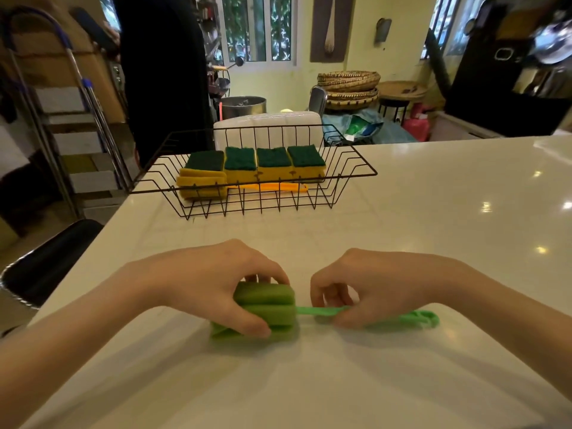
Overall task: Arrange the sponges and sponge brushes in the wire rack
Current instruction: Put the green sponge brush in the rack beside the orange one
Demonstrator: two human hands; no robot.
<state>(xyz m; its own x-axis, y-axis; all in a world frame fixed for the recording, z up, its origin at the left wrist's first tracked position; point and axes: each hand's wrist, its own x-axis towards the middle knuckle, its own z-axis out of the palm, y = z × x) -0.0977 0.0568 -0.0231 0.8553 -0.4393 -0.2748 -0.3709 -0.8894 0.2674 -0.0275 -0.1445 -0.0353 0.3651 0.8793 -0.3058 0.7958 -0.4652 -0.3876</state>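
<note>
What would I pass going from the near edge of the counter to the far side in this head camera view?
The green sponge brush, held by the left hand and the right hand → bare white counter → the wire rack with the yellow sponge brush in front → four green-topped sponges.

The rack [253, 171] is set on the counter [433, 212] at its far left corner, long side along the far edge. In the rack, four sponges [274, 164] are lined up side by side, left to right, toward its back. Before them a brush [201, 187] is laid lengthwise, head at the left end, handle running right. A second brush [278, 311] is laid on the counter near the near edge, well apart from the rack, head to the left, handle to the right. The left hand [213, 286] is placed on the head, the right hand [365, 289] on the handle.
</note>
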